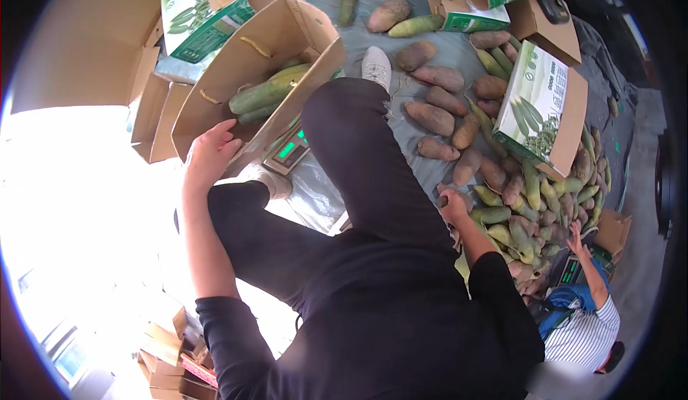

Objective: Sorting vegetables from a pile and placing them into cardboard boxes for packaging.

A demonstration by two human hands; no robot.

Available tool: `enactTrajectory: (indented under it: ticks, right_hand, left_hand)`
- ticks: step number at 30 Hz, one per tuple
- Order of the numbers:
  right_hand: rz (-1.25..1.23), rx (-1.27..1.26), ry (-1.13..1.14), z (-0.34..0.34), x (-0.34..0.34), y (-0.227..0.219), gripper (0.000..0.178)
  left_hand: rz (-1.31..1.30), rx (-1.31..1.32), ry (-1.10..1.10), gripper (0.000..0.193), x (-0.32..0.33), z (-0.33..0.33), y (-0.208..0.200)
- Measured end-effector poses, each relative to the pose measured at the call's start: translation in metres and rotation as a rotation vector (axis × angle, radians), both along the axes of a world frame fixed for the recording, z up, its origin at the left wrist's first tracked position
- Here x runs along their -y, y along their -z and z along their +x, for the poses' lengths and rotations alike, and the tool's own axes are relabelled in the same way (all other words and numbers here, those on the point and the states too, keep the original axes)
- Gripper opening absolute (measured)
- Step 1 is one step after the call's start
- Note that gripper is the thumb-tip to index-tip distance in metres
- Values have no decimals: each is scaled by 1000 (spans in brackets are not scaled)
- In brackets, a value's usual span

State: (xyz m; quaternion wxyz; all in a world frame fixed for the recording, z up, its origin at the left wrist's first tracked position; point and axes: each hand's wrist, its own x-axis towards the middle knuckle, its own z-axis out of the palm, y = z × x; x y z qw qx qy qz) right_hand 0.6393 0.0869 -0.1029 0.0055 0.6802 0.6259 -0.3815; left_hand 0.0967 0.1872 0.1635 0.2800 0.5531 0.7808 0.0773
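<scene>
My left hand [210, 155] grips the near edge of an open cardboard carton [195, 117], its fingers curled over the rim. Several long green radishes [259, 96] lie inside. The carton rests on a digital scale [289, 152] with a lit green display, partly hidden beneath it. Out to the right of my knee, my right hand [453, 206] closes on a brownish-red root vegetable [466, 199], largely hidden by the fingers. Around that hand spreads a pile of green radishes [491, 215] and brownish-red roots [467, 165].
White-and-green printed cartons stand at the far left [190, 13] and on the pile at the right [534, 106]. A grey plastic sheet [423, 163] covers the ground. At the lower right a person in a striped shirt [584, 335] reaches toward the pile beside another scale [570, 269].
</scene>
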Motion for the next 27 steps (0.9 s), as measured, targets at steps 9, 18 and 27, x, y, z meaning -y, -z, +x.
enactTrajectory:
  ticks: [9, 18, 27]
  right_hand:
    - [476, -401, 35, -73, -160, -197, 48]
    - [802, -1109, -170, -198, -244, -343, 45]
    - [1243, -564, -596, -330, -257, -303, 42]
  left_hand:
    - [-39, -19, -10, 44, 3, 1, -7]
    - [-38, 15, 25, 44, 2, -3, -5]
    - [19, 60, 13, 43, -1, -7, -1]
